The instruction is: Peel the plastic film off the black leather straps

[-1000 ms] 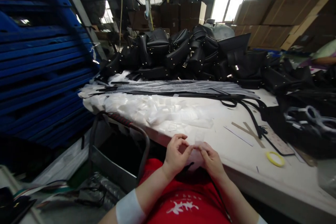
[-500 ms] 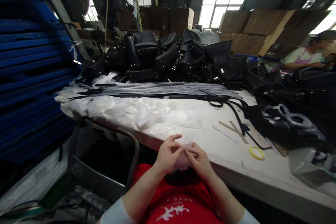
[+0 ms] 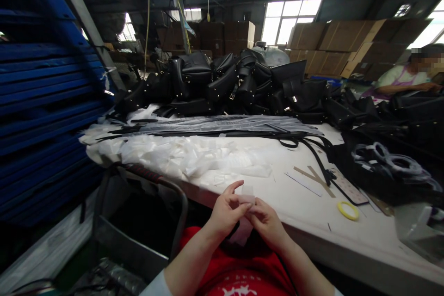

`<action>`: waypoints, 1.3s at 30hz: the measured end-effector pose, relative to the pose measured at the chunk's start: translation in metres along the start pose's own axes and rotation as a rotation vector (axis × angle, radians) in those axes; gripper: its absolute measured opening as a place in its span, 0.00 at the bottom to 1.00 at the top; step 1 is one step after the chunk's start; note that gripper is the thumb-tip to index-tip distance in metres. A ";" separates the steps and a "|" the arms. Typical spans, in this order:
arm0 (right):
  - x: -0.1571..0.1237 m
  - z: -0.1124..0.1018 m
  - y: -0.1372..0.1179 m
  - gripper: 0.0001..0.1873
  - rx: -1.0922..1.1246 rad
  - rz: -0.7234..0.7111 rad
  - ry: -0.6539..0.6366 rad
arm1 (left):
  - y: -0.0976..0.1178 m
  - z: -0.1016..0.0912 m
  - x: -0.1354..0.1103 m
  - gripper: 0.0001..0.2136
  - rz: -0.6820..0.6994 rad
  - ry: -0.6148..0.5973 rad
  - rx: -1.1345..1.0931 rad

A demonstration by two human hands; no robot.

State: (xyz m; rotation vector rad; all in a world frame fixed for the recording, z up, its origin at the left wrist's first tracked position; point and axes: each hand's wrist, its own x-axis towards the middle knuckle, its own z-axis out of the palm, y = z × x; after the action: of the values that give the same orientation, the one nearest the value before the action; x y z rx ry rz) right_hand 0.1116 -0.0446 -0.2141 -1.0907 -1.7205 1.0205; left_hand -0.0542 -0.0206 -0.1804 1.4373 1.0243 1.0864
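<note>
Head view: we find the left hand and the right hand drawn together just off the near edge of the table, over the lap; both are closed in a fingertip pinch on one clear film piece, whose top stands above the thumbs while the rest hangs limp below the palms; we judge the two-handed pinch suits a sheet too thin and slack for a single grip. A heap of clear sleeves lies along the near left edge, within easy reach of the hands; black straps run lengthwise behind it; black bags are piled along the far edge. Toward the right, card strips lie crossed and a yellow tape ring lies flat, both apart from the hands. Blue pallets are stacked at the left; cartons stand by the windows; a co-worker sits at the far right. Writing: white characters on the red shirt, cut by the frame, unreadable; no carton label can be read.
</note>
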 end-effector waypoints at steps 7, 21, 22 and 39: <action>0.004 0.001 -0.004 0.10 -0.136 -0.025 0.012 | 0.005 0.000 0.000 0.08 -0.058 0.050 -0.114; 0.016 -0.003 -0.007 0.14 0.063 -0.035 0.007 | 0.000 0.008 0.000 0.23 -0.176 -0.239 -0.365; 0.018 -0.002 -0.007 0.13 0.067 -0.028 -0.018 | -0.002 0.009 0.001 0.23 -0.178 -0.234 -0.361; 0.320 -0.055 0.089 0.14 -0.794 0.080 -0.082 | -0.110 -0.043 0.073 0.08 -0.229 0.002 0.298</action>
State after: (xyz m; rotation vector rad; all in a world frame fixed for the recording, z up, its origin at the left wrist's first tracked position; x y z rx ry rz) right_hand 0.0986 0.2917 -0.2081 -1.6229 -2.2356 0.4049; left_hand -0.0843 0.0723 -0.2790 1.5063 1.3596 0.7932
